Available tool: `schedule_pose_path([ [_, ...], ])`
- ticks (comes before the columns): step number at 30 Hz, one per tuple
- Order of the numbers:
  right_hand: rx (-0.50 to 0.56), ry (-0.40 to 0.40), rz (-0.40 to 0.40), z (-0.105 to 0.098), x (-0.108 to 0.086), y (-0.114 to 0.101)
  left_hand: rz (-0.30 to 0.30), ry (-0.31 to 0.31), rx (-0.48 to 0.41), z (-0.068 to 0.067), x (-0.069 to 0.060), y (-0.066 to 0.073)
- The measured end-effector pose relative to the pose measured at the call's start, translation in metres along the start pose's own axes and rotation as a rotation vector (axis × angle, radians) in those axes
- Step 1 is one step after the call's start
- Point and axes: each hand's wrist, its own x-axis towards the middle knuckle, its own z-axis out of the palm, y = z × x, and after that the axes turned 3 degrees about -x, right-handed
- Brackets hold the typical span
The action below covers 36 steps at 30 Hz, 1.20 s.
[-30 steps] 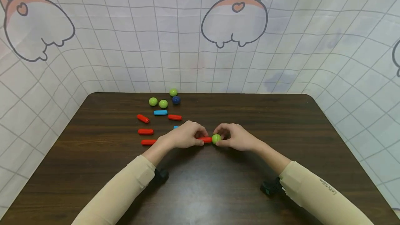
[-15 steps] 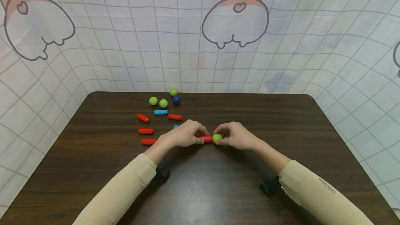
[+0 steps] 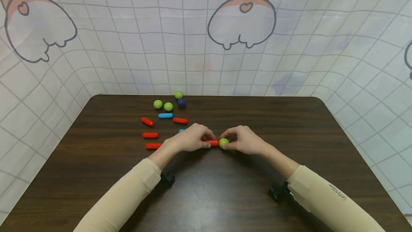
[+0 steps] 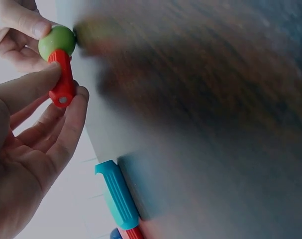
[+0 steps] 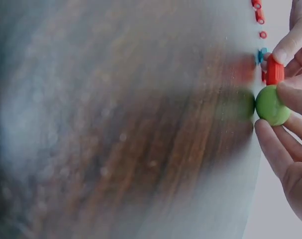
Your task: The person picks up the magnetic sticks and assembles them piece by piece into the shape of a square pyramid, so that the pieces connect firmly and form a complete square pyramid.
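In the head view my left hand [image 3: 191,138] pinches a red ribbed magnetic rod [image 3: 214,143] between thumb and fingers. The rod's near end shows a small metal disc in the left wrist view. My right hand [image 3: 244,140] pinches a green ball [image 3: 223,143] against the rod's other end, and the two pieces touch. In the right wrist view the ball [image 5: 272,105] sits at the table surface. A blue rod [image 4: 118,194] lies on the table near my left hand, mostly covered by it in the head view.
Red rods [image 3: 150,135] lie to the left on the dark wooden table [image 3: 206,196]. Behind them are another blue rod [image 3: 165,116], a dark blue ball [image 3: 181,102] and several green balls [image 3: 168,106]. A patterned cloth [image 3: 193,46] hangs behind the table.
Almost nothing moves. Both hands keep their hold, and the red rod and green ball shift very slightly to the right in the head view.
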Motion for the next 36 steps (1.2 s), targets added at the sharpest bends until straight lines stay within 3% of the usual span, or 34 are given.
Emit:
schedule_pose_path([
  [36, 0.009, -0.006, 0.005, 0.0010, -0.0008, 0.0052, -0.008, -0.007, -0.063, 0.0025, -0.0045, -0.0013],
])
